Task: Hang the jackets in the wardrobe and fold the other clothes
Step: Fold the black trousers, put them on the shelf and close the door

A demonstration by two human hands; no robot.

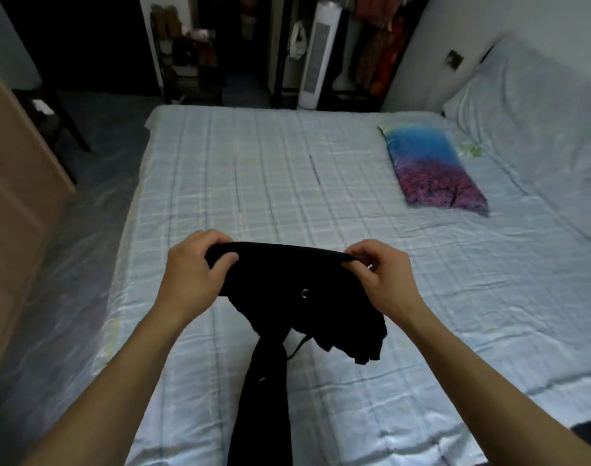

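Both hands up over the bed (253, 169), each gripping one end of the black garment (287, 290) by its top edge. Left hand (193, 267) — fingers curled over the edge, thumb underneath. Right hand (381, 274) — pinching the other end, fingers bent. Edge pulled taut between them; the rest hangs down, twisted, trailing toward the near edge of the bed. Pillow (435, 169) well apart, far right.

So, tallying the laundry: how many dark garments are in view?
1: a black drawstring garment, held over the checked bed by the left hand and right hand. Others may lie out of frame.
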